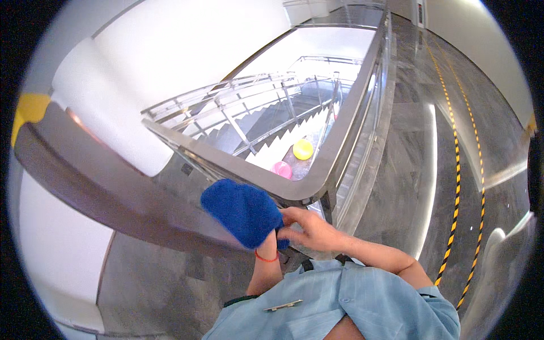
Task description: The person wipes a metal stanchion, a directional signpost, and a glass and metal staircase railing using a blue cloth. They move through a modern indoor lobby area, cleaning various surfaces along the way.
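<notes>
A blue cloth (pixel 242 210) covers my left hand (pixel 265 240); only the wrist, with a red cord bracelet (pixel 267 257), shows below it. The fingers of that hand are hidden under the fabric. My right hand (pixel 308 229) is at the cloth's right edge, its thumb and fingers bent around the edge, slightly blurred; whether they pinch the fabric is not plain. Just beyond both hands runs the rounded corner of a grey-brown handrail (pixel 297 189).
Behind the handrail, a stairwell holds metal railings (pixel 231 123), a yellow round object (pixel 303 149) and a pink one (pixel 281 170) far below. Yellow-black striped tape (pixel 457 170) lines the floor at right. A curved ledge (pixel 85 191) stands at left.
</notes>
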Demonstrator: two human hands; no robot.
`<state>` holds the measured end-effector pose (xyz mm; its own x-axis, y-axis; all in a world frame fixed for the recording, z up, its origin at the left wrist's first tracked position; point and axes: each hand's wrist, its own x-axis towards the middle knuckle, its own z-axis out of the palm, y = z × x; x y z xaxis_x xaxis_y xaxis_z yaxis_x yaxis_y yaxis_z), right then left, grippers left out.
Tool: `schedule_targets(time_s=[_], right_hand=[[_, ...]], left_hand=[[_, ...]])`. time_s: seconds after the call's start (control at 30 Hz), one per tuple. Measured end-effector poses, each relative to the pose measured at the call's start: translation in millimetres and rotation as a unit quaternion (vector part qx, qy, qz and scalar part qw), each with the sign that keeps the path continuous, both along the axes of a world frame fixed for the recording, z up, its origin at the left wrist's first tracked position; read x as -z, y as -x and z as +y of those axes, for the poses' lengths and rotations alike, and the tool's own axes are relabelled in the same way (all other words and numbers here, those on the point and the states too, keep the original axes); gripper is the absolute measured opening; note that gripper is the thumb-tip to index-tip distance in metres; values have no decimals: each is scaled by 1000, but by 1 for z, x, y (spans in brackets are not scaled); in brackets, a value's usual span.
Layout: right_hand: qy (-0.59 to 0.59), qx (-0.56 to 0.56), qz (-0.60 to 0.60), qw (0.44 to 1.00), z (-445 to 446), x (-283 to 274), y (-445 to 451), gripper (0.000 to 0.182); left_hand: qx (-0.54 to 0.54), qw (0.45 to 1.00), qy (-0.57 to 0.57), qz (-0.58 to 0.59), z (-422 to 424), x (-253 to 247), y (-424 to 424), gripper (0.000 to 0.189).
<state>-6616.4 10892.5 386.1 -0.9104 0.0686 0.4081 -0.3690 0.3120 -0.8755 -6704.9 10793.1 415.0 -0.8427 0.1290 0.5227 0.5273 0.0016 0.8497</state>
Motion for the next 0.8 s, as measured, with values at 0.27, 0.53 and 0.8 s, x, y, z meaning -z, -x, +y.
schedule_targets(time_s=[0.27,0.53,0.8], right_hand=[[119,131,-13,984,29,21,-18,21],[30,215,21,976,-6,37,-10,52],[302,122,-63,944,52,6,-33,24]], left_hand=[[40,996,-26,80,58,6,36,55],[90,985,-112,95,40,-17,-18,67],[34,979,58,191,42,-2,57,51]])
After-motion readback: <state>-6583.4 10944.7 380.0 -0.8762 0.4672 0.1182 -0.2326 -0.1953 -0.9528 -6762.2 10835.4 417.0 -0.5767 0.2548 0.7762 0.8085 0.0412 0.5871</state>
